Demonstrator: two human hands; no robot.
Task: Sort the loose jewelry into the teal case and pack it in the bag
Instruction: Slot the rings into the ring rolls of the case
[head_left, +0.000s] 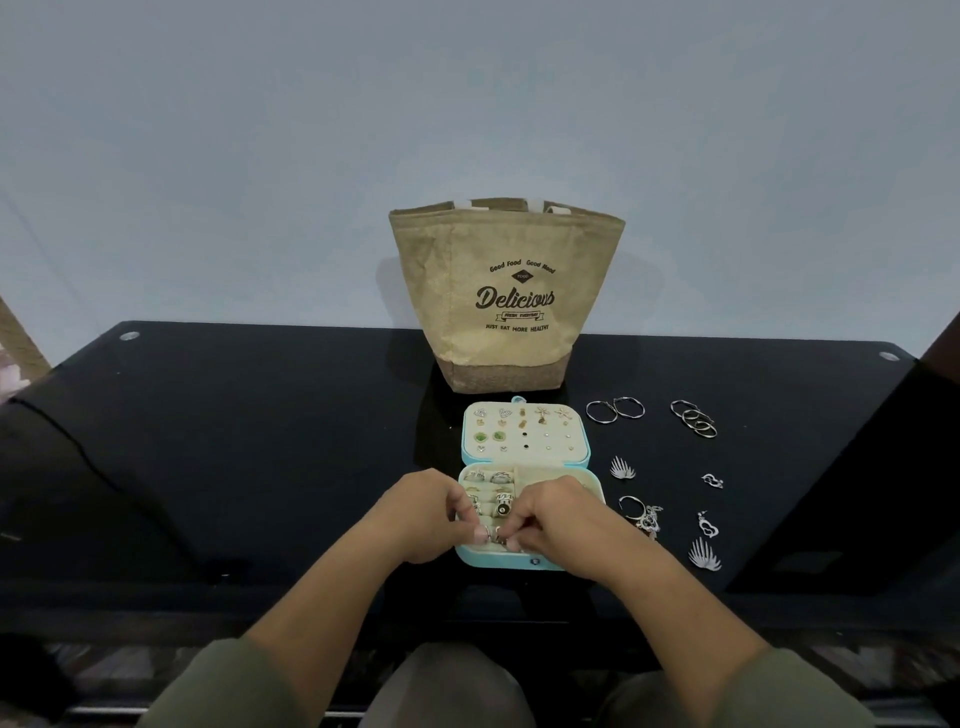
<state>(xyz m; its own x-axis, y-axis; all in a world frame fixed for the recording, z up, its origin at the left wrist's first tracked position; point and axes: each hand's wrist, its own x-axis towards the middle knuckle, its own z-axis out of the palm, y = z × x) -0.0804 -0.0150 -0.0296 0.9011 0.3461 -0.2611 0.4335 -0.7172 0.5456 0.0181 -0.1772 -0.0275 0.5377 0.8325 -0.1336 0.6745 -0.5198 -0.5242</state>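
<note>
Left hand (431, 519): low over the near-left part of the tray, fingers curled. Thumb and forefinger are nipped onto a small silver ring (485, 532) at the front row.
Right hand (556, 514): just beside the left, knuckles up and fingers curled in tight, with the tips almost meeting the left's. It's too small to tell whether they pinch anything.
Teal case (498, 561): centre of the frame, lying open on the black table (260, 441), tray nearest the person. Several rings (501, 506) sit slotted in its left rolls.
Lid (588, 457): laid flat behind the tray, with stud earrings (519, 428) pinned in rows across its pad.
Bag (506, 291): tan, upright, printed "Delicious", standing just behind the case.
Right of the case: loose pieces lie spread on the table. At the top are twin hoops (615, 410) and a cluster of thin hoops (693, 418). Below them are two leaf pieces (622, 467), two heart pieces (711, 480) and a charm hoop (641, 512).
Sleeves (234, 686): olive green, at the bottom edge.
</note>
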